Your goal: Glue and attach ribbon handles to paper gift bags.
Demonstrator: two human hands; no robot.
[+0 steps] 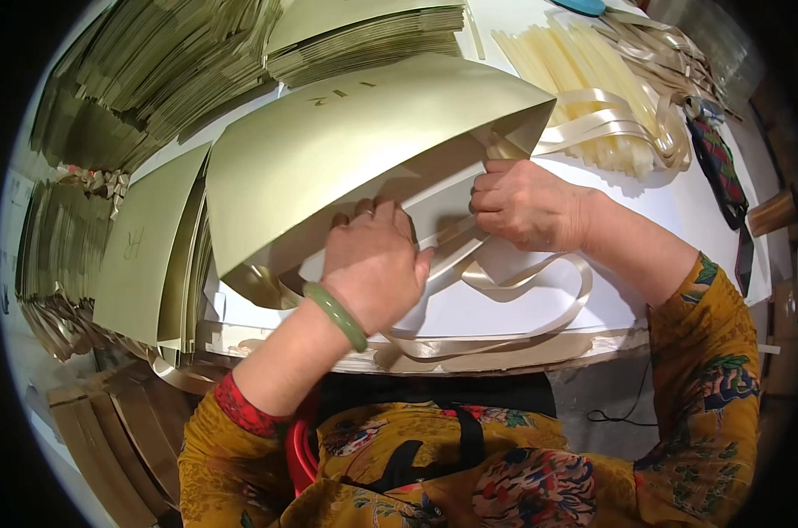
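A large pale gold paper gift bag [346, 145] lies on its side before me, its mouth towards me. My left hand [376, 267], with a green bangle at the wrist, reaches over the near edge of the mouth, fingers partly hidden inside. At the right end of the mouth, my right hand [528, 204] has its fingers curled closed at the bag's rim; what they pinch is hidden. A cream satin ribbon [570, 310] loops from near the bag's left end, along the table's front edge, and up below my right hand.
Stacks of flat gold bags [168, 59] stand at the back left, with more bags [132, 251] at the left. Translucent yellowish sticks [590, 86] lie at the back right under ribbon loops [610, 125]. A patterned pouch [719, 165] lies farther right. Cardboard boxes [89, 449] stand lower left.
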